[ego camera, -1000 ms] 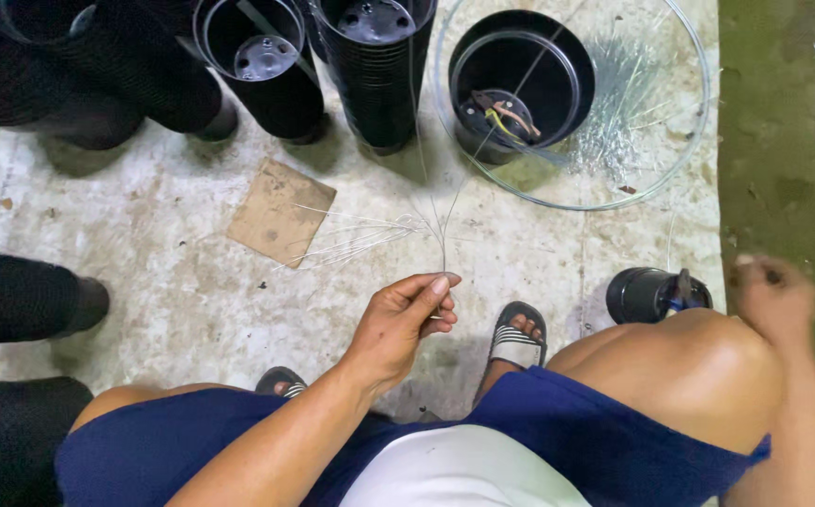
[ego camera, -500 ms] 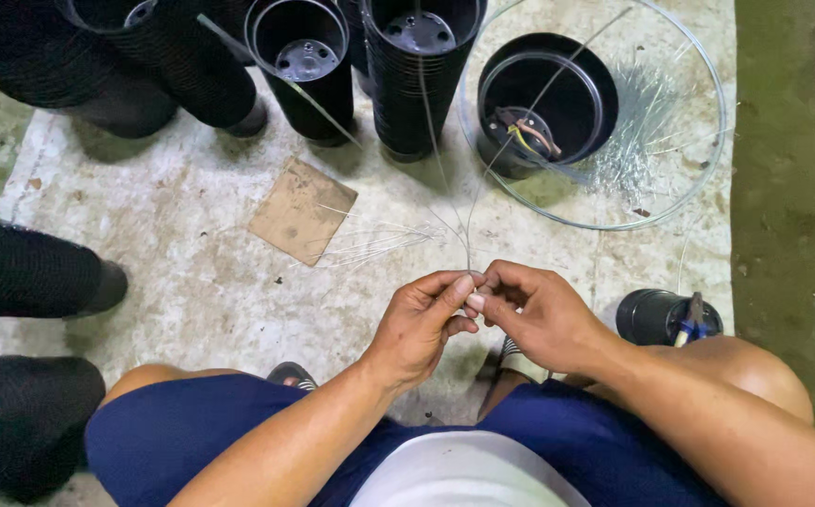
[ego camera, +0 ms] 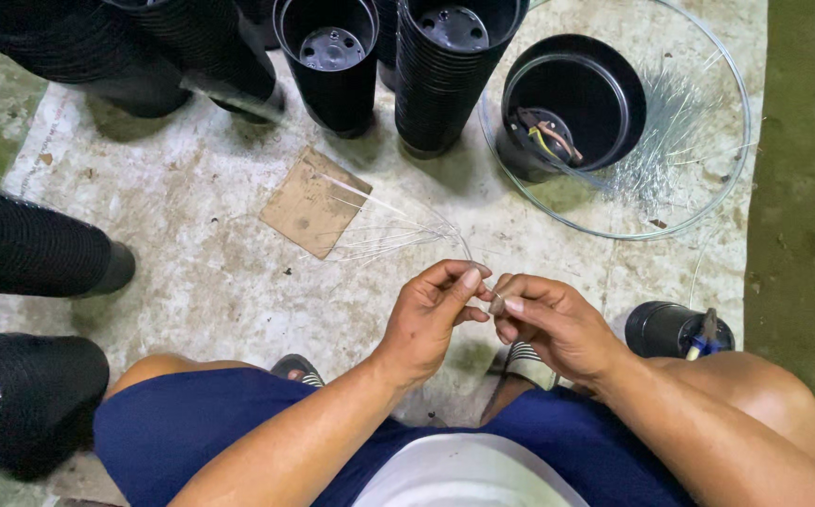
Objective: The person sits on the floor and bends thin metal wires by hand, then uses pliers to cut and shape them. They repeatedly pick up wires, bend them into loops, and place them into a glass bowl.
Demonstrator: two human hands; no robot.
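Note:
My left hand and my right hand meet in front of my knees, fingertips pinched together on a bundle of thin silvery wires. The wires fan out from my fingers to the left, over a square piece of brown cardboard lying on the concrete floor. Both hands grip the same end of the bundle. I sit low, in blue shorts, with sandalled feet under my hands.
Stacks of black plastic pots stand along the top, more lie at the left. A wire hoop encircles a black pot with coloured wires and loose wire strands. A small black pot holds pliers at the right.
My right hand came in from the right and joined the left on the wires. The wire bundle, first upright, now leans left over the cardboard.

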